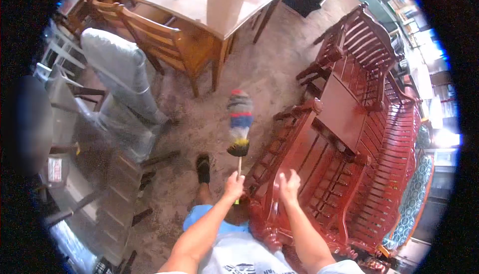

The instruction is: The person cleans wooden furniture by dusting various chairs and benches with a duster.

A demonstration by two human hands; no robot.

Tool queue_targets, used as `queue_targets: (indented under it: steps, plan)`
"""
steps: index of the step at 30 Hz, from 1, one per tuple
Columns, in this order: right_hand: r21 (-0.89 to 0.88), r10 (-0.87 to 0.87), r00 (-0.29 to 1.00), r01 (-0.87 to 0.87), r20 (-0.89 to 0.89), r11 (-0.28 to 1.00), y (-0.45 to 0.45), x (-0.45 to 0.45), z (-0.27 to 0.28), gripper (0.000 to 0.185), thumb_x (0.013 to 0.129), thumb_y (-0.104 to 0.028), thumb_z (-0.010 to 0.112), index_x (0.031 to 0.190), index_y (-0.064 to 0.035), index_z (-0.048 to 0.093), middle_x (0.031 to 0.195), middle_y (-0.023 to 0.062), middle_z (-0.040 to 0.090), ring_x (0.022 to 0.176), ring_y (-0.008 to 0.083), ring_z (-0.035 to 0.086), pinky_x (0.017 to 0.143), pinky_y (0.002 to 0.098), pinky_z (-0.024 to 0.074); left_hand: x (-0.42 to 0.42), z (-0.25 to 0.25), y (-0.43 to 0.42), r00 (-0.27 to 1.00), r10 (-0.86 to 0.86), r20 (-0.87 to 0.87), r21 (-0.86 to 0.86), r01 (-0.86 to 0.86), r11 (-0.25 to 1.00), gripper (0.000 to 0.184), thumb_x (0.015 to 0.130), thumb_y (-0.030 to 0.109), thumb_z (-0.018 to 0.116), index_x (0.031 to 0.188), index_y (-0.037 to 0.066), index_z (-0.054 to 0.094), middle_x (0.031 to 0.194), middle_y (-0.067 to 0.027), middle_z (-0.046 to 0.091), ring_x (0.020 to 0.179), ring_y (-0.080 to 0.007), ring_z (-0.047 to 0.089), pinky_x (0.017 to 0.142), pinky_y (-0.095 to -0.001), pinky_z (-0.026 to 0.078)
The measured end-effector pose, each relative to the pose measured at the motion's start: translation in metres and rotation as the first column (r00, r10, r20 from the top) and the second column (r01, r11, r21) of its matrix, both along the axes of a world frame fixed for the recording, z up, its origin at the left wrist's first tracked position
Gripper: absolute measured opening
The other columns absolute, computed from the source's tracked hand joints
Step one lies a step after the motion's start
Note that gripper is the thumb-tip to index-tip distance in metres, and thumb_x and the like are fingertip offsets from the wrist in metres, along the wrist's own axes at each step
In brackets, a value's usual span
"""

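Note:
My left hand (233,187) is closed around the thin handle of a multicoloured duster (241,120). Its fluffy head, banded in red, grey, blue, white, yellow and black, points away from me above the floor. My right hand (289,186) is open, thumb and fingers apart, with nothing visible in it. It is over the near armrest of a glossy dark red wooden bench (319,147); whether it touches the wood, I cannot tell.
A light-topped table (194,0) and a wooden chair (149,32) stand ahead. Plastic-wrapped chairs (119,79) are at left. Another red wooden seat (364,44) adjoins the bench at far right. A patterned blue cushion (411,204) lies behind the bench.

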State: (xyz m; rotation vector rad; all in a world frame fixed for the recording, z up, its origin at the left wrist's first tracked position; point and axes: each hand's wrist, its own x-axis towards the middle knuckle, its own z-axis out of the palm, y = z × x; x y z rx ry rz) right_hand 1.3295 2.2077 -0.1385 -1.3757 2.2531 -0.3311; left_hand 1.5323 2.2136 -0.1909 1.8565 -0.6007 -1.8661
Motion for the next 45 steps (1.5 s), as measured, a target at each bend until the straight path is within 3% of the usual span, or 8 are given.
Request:
queue_targets:
  steps: [6, 9, 12, 19, 23, 29, 34, 45]
  plan:
    - [0.113, -0.421, 0.878, 0.406, 0.228, 0.907, -0.074, -0.068, -0.164, 0.076, 0.092, -0.055, 0.042, 0.136, 0.0066, 0.031, 0.133, 0.0350, 0.042, 0.126, 0.0444, 0.041, 0.105, 0.0475, 0.0323, -0.062, -0.039, -0.052, 0.991, -0.120, 0.053, -0.413, 0.131, 0.901, 0.045, 0.094, 0.024, 0.046, 0.135, 0.006, 0.045, 0.124, -0.0248, 0.053, 0.111, -0.0405, 0.054, 0.091, -0.0432, 0.045]
    - [0.177, -0.523, 0.793, 0.590, -0.312, 0.788, -0.111, -0.005, -0.126, 0.060, 0.097, -0.048, 0.037, 0.123, 0.0052, 0.041, 0.111, 0.0321, 0.057, 0.104, 0.0476, 0.056, 0.090, 0.0529, 0.0428, -0.089, -0.097, -0.044, 0.945, -0.325, -0.026, -0.226, 0.311, 0.923, 0.045, 0.096, 0.015, 0.047, 0.140, 0.011, 0.042, 0.100, -0.0078, 0.062, 0.080, -0.0146, 0.057, 0.074, -0.0291, 0.048]
    - [0.081, -0.477, 0.778, 0.551, -0.408, 0.831, -0.115, -0.005, -0.142, 0.059, 0.096, -0.049, 0.037, 0.120, 0.0038, 0.043, 0.105, 0.0298, 0.059, 0.097, 0.0460, 0.058, 0.081, 0.0548, 0.0453, -0.084, -0.176, -0.007, 0.876, -0.482, -0.017, -0.255, 0.462, 0.849, 0.043, 0.096, 0.013, 0.041, 0.139, 0.017, 0.045, 0.139, -0.0162, 0.047, 0.129, -0.0243, 0.045, 0.106, -0.0322, 0.035]
    - [0.174, -0.500, 0.787, 0.584, -0.362, 0.793, -0.127, -0.004, -0.135, 0.054, 0.097, -0.046, 0.036, 0.116, 0.0049, 0.042, 0.113, 0.0315, 0.054, 0.096, 0.0494, 0.056, 0.081, 0.0566, 0.0440, -0.127, -0.207, -0.046, 0.941, -0.318, 0.118, -0.437, 0.337, 0.834, 0.042, 0.096, 0.018, 0.043, 0.136, 0.008, 0.045, 0.102, -0.0249, 0.064, 0.096, -0.0375, 0.063, 0.083, -0.0415, 0.049]
    - [0.126, -0.496, 0.791, 0.567, -0.358, 0.814, -0.119, -0.010, -0.149, 0.053, 0.097, -0.043, 0.038, 0.117, 0.0061, 0.041, 0.110, 0.0337, 0.054, 0.095, 0.0508, 0.055, 0.081, 0.0567, 0.0428, -0.136, -0.205, -0.108, 0.941, -0.330, 0.079, 0.084, 0.323, 0.943, 0.044, 0.095, 0.017, 0.044, 0.139, 0.009, 0.042, 0.111, -0.0254, 0.062, 0.103, -0.0371, 0.062, 0.086, -0.0409, 0.048]
    - [0.143, -0.502, 0.809, 0.561, -0.307, 0.815, -0.118, -0.013, -0.150, 0.050, 0.096, -0.039, 0.043, 0.117, 0.0068, 0.041, 0.110, 0.0339, 0.054, 0.094, 0.0518, 0.054, 0.080, 0.0564, 0.0424, -0.197, -0.310, -0.173, 0.951, -0.265, 0.162, -0.548, 0.310, 0.777, 0.043, 0.093, 0.014, 0.045, 0.136, 0.008, 0.046, 0.095, -0.0249, 0.065, 0.090, -0.0436, 0.062, 0.077, -0.0483, 0.048]
    - [0.062, -0.495, 0.817, 0.533, -0.297, 0.844, -0.115, -0.013, -0.153, 0.049, 0.098, -0.041, 0.038, 0.106, 0.0062, 0.042, 0.097, 0.0335, 0.055, 0.092, 0.0522, 0.052, 0.079, 0.0543, 0.0396, -0.205, -0.358, -0.253, 0.797, -0.482, 0.364, 0.037, 0.505, 0.862, 0.025, 0.086, 0.012, 0.051, 0.101, -0.001, 0.067, 0.095, -0.0266, 0.065, 0.092, -0.0437, 0.062, 0.079, -0.0487, 0.049]
    - [0.055, -0.500, 0.813, 0.538, -0.299, 0.841, -0.115, -0.014, -0.155, 0.050, 0.097, -0.043, 0.038, 0.107, 0.0054, 0.042, 0.096, 0.0327, 0.055, 0.092, 0.0513, 0.053, 0.079, 0.0547, 0.0398, -0.170, -0.270, -0.180, 0.953, -0.281, 0.112, -0.534, 0.296, 0.792, 0.040, 0.095, 0.021, 0.043, 0.129, 0.003, 0.052, 0.114, -0.0236, 0.061, 0.105, -0.0416, 0.059, 0.088, -0.0430, 0.048]
